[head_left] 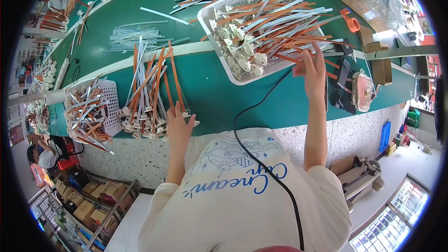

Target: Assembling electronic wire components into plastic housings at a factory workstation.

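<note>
My left hand (pixel 179 123) rests at the table's near edge with thumb and fingers apart, by the lower ends of some orange strips (pixel 175 72) with white plastic end pieces. Left of it lies a pile of orange and pale strips (pixel 151 81), their white ends toward me. My right hand (pixel 311 72) is raised at the right side of a white perforated basket (pixel 228 72), fingers spread and slightly blurred near the strip ends. The basket is heaped with orange and pale blue strips (pixel 280 23) joined to white plastic pieces (pixel 240 53).
A second white basket (pixel 111 109) of strips stands at the left edge. Loose pale strips (pixel 135 37) lie on the green table (pixel 210 95). A black cable (pixel 252 107) crosses in front of me. An orange tape dispenser (pixel 351 22) and cardboard boxes (pixel 379 65) sit at right.
</note>
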A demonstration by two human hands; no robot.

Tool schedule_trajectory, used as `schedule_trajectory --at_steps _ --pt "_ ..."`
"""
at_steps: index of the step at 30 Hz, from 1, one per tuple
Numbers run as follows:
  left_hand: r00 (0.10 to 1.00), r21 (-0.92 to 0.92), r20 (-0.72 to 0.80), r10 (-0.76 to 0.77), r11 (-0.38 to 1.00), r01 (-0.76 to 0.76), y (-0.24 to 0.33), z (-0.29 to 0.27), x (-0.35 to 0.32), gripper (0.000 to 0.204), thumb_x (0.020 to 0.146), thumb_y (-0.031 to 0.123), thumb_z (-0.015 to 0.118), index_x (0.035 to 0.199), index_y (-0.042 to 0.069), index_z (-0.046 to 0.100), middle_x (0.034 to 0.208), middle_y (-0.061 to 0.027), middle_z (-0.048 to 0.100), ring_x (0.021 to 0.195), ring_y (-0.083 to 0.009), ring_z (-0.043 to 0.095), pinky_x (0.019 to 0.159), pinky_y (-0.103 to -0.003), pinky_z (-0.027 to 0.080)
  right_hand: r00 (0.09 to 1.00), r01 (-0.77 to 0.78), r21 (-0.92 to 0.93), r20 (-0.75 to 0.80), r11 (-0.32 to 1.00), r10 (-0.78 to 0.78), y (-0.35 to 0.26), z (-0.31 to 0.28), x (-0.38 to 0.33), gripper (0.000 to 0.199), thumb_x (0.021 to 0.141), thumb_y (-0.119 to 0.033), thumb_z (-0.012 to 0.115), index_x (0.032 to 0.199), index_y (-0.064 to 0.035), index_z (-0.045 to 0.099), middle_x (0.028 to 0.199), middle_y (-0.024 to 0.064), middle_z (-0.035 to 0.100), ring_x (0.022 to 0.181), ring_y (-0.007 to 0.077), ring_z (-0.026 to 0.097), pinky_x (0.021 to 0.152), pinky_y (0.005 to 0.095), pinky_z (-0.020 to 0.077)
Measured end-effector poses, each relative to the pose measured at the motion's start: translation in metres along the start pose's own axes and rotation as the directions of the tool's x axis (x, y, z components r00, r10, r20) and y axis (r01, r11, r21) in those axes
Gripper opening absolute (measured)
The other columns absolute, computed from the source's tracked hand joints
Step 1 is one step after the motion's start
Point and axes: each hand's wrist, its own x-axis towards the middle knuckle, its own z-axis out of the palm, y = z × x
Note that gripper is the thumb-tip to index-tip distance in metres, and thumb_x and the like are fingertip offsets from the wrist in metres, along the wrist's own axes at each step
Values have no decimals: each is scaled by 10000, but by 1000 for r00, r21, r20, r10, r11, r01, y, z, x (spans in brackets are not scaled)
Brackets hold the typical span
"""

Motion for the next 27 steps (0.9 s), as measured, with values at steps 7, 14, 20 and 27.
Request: schedule_trajectory --at_steps 7,14,20,27 --pt "999 -10 -41 -1 1000 0 -5 -10 3 534 741 300 605 1170 39 422 1011 -145 481 774 -282 551 645 -352 452 946 284 -96 191 954 -262 -42 30 40 239 871 -222 455 935 8 472 645 46 515 469 95 493 429 203 400" --pt "993 -114 -114 40 992 -53 5 -9 11 448 774 242 579 1155 46 447 939 -110 511 722 -224 528 609 -328 428 797 582 -116 -115 805 -593 -121 11 49 216 882 -209 380 833 -12 452 589 48 449 485 100 448 432 207 350" --pt "936 -345 -253 244 881 -323 74 -24 51 439 771 172 589 1174 79 442 987 -100 515 756 -193 535 627 -281 435 936 299 289 95 909 -339 -82 29 57 204 896 -210 357 823 -41 447 609 32 410 476 119 404 429 232 302" --pt "913 -671 -251 323 621 -404 139 -49 80 486 758 159 603 1200 89 414 1002 -107 517 797 -165 534 676 -279 427 913 18 459 355 888 -202 -83 27 24 224 904 -234 346 791 -54 420 565 23 396 417 109 370 390 226 275"
